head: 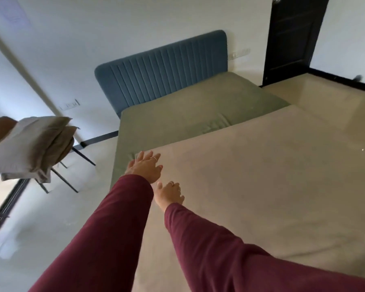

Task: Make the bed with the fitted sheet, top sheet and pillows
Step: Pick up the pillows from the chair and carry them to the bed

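Note:
A green fitted sheet (177, 110) covers the mattress up to the blue headboard (167, 68). A beige top sheet (261, 175) lies spread over the lower part of the bed, its upper edge running across the mattress. My left hand (145, 167) lies flat with fingers spread at the top sheet's upper left corner, at the bed's edge. My right hand (170, 193) rests flat on the top sheet just below it. Two pillows (30, 144) in pale cases are stacked on a chair to the left of the bed.
The chair (57, 175) with thin dark legs stands on the pale floor left of the bed. A dark door (293, 39) is at the back right. Open floor (335, 106) lies right of the bed. A window frame is at the far left.

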The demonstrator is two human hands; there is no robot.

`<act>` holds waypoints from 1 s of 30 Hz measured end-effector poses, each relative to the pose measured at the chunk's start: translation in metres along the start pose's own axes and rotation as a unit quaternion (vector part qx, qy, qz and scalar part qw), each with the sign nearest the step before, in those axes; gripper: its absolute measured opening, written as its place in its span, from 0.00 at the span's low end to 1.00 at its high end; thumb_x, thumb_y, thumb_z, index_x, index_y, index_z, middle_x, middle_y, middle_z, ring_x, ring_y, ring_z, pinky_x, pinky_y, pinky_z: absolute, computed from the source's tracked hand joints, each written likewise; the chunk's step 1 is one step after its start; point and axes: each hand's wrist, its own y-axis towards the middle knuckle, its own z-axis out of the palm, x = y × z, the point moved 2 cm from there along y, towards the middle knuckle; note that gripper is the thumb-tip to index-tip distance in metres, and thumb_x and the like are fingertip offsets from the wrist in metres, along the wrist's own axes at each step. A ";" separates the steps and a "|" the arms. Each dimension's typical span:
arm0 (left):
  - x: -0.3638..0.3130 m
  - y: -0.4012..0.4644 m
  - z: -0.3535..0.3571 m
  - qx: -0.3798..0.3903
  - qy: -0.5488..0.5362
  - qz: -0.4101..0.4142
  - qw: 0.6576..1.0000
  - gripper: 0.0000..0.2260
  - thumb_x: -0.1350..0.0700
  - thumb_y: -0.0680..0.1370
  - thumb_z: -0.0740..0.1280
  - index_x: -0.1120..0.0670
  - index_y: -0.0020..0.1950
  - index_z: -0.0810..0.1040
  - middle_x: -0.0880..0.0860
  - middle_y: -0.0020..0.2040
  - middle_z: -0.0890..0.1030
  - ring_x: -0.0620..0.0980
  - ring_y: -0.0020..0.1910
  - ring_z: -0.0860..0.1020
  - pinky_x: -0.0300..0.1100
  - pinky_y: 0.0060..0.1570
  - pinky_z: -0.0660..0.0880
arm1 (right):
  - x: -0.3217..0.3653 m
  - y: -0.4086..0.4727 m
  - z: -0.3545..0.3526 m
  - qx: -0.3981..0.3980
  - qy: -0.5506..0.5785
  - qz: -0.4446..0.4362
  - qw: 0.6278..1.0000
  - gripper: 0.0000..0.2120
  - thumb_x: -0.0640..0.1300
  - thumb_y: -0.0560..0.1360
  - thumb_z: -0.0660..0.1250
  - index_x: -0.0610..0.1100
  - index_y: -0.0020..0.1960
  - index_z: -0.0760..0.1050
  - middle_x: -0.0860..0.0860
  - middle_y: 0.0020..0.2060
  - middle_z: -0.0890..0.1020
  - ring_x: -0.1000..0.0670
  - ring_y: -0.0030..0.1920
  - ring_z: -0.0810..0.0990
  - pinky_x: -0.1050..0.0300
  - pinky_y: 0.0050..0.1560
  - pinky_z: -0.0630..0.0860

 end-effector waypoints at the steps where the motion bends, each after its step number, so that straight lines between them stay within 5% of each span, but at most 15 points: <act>1: 0.011 0.000 -0.003 -0.007 0.004 -0.010 1.000 0.24 0.48 0.83 0.51 0.47 0.78 0.50 0.47 0.79 0.48 0.51 0.77 0.44 0.52 0.74 0.46 | 0.003 0.001 -0.002 -0.007 -0.046 -0.034 0.998 0.30 0.56 0.82 0.46 0.39 0.76 0.55 0.41 0.76 0.56 0.45 0.76 0.56 0.44 0.73 0.54; 3: 0.030 -0.003 -0.003 -0.011 0.006 -0.031 0.999 0.25 0.50 0.83 0.52 0.48 0.79 0.49 0.48 0.79 0.48 0.51 0.77 0.44 0.52 0.74 0.47 | 0.008 0.002 -0.012 -0.031 -0.185 -0.138 0.973 0.30 0.57 0.82 0.48 0.39 0.77 0.54 0.41 0.76 0.55 0.44 0.76 0.54 0.43 0.72 0.53; 7: 0.063 -0.009 0.009 -0.002 -0.002 -0.059 0.998 0.26 0.50 0.82 0.54 0.49 0.79 0.48 0.48 0.79 0.47 0.51 0.77 0.45 0.52 0.74 0.48 | 0.013 0.001 -0.035 -0.049 -0.435 -0.327 0.837 0.30 0.57 0.82 0.49 0.41 0.78 0.52 0.43 0.78 0.50 0.45 0.77 0.50 0.43 0.73 0.50; 14: 0.109 -0.023 0.008 -0.021 0.034 -0.081 0.996 0.28 0.48 0.82 0.56 0.48 0.79 0.48 0.48 0.79 0.47 0.50 0.77 0.43 0.54 0.75 0.44 | 0.061 0.012 -0.082 -0.036 -0.562 -0.433 0.704 0.32 0.60 0.81 0.49 0.44 0.78 0.50 0.46 0.78 0.41 0.45 0.77 0.45 0.43 0.75 0.46; 25: 0.178 -0.073 0.044 -0.049 0.026 -0.119 0.991 0.31 0.47 0.81 0.58 0.45 0.78 0.45 0.47 0.79 0.44 0.51 0.77 0.40 0.53 0.74 0.42 | 0.143 0.014 -0.053 0.013 -0.414 -0.359 0.836 0.33 0.63 0.80 0.48 0.45 0.79 0.48 0.45 0.77 0.40 0.43 0.77 0.53 0.41 0.74 0.44; 30: 0.229 -0.103 0.049 -0.057 -0.011 -0.166 0.984 0.29 0.45 0.81 0.56 0.45 0.78 0.46 0.47 0.79 0.42 0.53 0.76 0.35 0.57 0.72 0.36 | 0.191 -0.040 0.022 0.048 -0.340 -0.411 0.844 0.33 0.63 0.80 0.46 0.46 0.79 0.49 0.46 0.78 0.42 0.43 0.77 0.52 0.40 0.74 0.42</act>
